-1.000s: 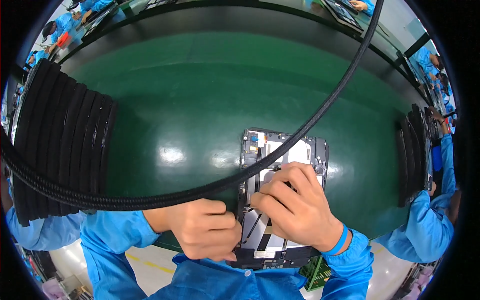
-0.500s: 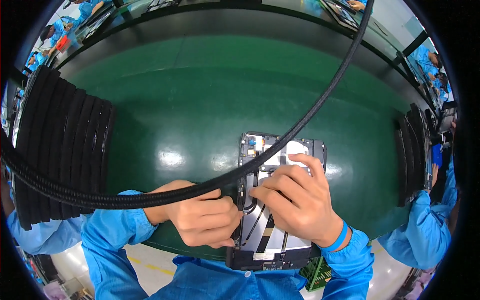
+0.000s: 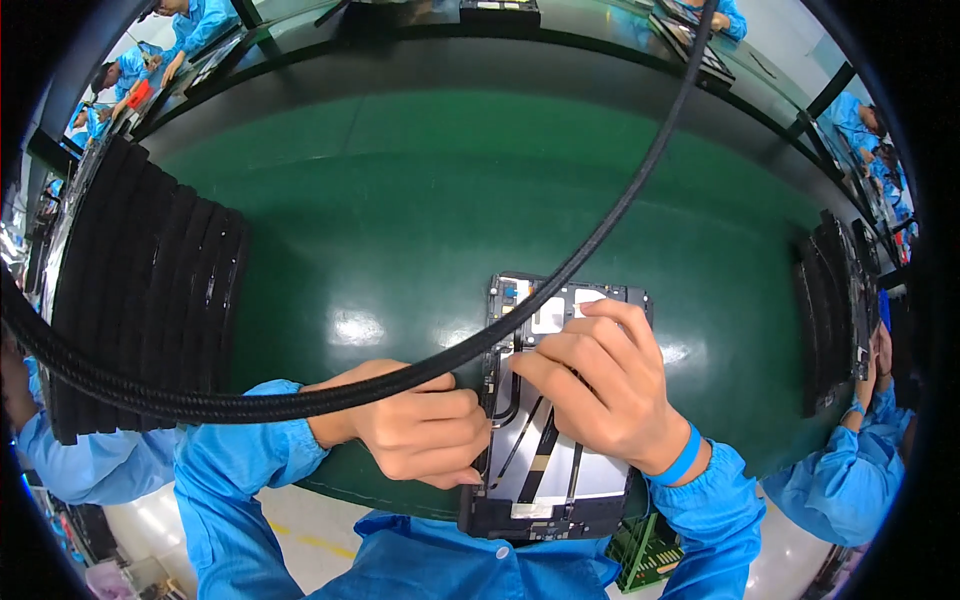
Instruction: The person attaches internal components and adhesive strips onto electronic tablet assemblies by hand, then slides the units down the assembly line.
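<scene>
A flat rectangular device chassis [image 3: 600,480] with a black frame, grey metal inside and black ribbon cables lies on the green belt near its front edge. My left hand [image 3: 420,430] is curled against the chassis's left edge and steadies it. My right hand [image 3: 600,385] lies on top of the chassis, fingertips pressing on its upper middle by a white patch. Both sleeves are blue; a blue band circles my right wrist. What the fingertips pinch is hidden.
The green conveyor belt [image 3: 400,220] stretches away from me. A row of black trays [image 3: 140,290] stands at the left, another black stack [image 3: 835,320] at the right. A thick black braided cable [image 3: 600,230] arcs across the view. Other people in blue sit around the edges.
My left hand has shifted right, up against the chassis edge. My right hand has stayed on the chassis, fingers sliding slightly upward.
</scene>
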A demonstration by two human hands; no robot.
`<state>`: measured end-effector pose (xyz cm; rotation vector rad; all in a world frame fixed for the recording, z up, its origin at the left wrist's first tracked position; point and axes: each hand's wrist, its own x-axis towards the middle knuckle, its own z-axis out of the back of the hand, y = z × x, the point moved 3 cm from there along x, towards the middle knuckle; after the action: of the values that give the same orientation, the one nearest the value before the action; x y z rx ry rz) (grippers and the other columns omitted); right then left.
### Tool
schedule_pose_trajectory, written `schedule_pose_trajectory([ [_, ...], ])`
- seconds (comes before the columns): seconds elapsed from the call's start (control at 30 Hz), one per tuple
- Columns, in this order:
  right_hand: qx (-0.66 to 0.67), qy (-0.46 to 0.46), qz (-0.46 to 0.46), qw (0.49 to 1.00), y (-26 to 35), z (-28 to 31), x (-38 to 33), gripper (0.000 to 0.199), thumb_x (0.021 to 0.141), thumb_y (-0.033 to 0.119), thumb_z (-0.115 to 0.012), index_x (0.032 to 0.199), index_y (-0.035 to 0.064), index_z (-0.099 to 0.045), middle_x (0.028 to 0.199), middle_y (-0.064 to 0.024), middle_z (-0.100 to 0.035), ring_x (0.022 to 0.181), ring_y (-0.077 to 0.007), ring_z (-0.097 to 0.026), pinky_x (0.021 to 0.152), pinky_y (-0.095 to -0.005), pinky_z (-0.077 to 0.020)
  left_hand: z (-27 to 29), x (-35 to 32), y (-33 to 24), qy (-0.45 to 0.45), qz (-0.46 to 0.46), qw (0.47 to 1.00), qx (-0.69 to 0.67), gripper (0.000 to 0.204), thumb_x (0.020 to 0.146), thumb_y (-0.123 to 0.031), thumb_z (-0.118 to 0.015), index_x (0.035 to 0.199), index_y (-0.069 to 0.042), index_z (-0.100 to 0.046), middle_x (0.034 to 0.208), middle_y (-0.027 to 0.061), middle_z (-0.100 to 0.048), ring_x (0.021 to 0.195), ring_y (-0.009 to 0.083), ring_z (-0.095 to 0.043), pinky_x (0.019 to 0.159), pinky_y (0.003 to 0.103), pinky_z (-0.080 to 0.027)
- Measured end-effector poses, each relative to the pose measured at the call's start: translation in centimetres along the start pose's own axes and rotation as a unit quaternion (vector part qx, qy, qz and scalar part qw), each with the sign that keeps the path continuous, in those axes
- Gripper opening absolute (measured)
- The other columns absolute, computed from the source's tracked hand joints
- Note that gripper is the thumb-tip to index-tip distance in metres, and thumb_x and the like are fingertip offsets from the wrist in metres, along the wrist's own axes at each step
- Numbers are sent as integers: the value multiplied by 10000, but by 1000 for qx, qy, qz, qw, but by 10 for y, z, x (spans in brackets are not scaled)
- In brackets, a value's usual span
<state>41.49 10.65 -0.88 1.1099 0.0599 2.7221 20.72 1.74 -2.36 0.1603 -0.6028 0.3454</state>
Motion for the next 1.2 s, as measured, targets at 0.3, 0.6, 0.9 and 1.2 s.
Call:
schedule_pose_trajectory([
  [0.3,40,-9,-49,998,-17,-5,-10,346,702,-10,-806,1043,47,-788,929,-41,-653,814,-255,-611,743,-399,-482,-6,11,13,-2,24,999,47,370,1042,-345,-713,930,-2,-798,876,85,-730,772,217,-699,632,311,-556],
  [0.6,158,17,-93,983,-20,-8,-8,205,854,-18,-780,1050,43,-765,963,-71,-668,868,-274,-649,800,-402,-493,-3,13,27,22,-21,999,23,333,1015,-292,-760,930,30,-772,843,120,-697,742,247,-677,629,333,-573],
  [0.9,166,31,-107,980,-25,-9,-3,167,872,-24,-807,1017,44,-758,943,-75,-680,891,-287,-659,793,-415,-479,-7,7,45,-10,25,1000,-15,320,962,-252,-789,962,68,-773,900,157,-712,753,268,-689,620,348,-589],
  [1.2,293,113,-301,901,-31,-7,8,189,944,109,-821,1113,27,-802,1043,-120,-748,747,-235,-666,791,-394,-506,-6,1,42,2,13,1000,8,338,952,-271,-812,988,63,-777,940,155,-718,795,278,-700,660,360,-605],
])
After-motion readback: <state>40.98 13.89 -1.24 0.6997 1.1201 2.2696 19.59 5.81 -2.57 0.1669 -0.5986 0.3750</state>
